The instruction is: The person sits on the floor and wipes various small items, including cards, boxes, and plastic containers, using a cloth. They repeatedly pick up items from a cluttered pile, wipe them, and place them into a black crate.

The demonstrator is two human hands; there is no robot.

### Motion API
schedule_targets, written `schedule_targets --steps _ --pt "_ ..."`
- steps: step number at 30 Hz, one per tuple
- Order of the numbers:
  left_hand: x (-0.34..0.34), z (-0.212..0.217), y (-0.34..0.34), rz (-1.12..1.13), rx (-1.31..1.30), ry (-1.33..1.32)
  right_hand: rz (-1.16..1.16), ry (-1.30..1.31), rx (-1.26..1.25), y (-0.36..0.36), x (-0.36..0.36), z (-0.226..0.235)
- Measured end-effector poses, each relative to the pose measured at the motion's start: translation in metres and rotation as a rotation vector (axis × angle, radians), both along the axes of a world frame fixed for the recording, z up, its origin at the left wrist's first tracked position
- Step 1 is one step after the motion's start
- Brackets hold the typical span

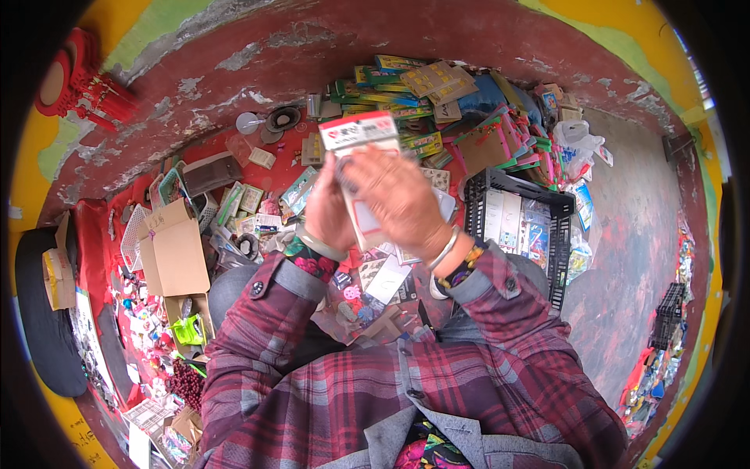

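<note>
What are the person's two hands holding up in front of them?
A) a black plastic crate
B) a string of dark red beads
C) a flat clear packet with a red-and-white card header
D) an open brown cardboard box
C: both the left hand and the right hand grip the flat clear packet with a red-and-white card header, while the black plastic crate and the open brown cardboard box sit untouched to either side.
</note>
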State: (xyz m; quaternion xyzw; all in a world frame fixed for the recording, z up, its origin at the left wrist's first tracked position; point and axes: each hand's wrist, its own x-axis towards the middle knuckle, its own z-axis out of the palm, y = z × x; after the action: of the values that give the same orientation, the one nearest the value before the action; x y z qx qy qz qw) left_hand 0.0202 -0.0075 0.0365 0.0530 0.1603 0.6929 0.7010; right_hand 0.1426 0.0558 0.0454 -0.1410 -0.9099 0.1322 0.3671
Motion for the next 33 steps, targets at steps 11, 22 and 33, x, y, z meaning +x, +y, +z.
schedule_targets --steps 11,22,33 --pt "-0.007 -0.003 0.000 -0.049 0.018 -0.062 -0.115 -0.045 0.096 0.011 0.002 -0.002" --pt "-0.026 0.004 0.004 0.219 0.010 0.143 0.056 0.291 -1.396 0.059 0.029 -0.012" --pt "-0.023 -0.018 0.014 0.403 -0.220 0.559 -0.263 -0.162 -0.194 0.020 0.017 0.007"
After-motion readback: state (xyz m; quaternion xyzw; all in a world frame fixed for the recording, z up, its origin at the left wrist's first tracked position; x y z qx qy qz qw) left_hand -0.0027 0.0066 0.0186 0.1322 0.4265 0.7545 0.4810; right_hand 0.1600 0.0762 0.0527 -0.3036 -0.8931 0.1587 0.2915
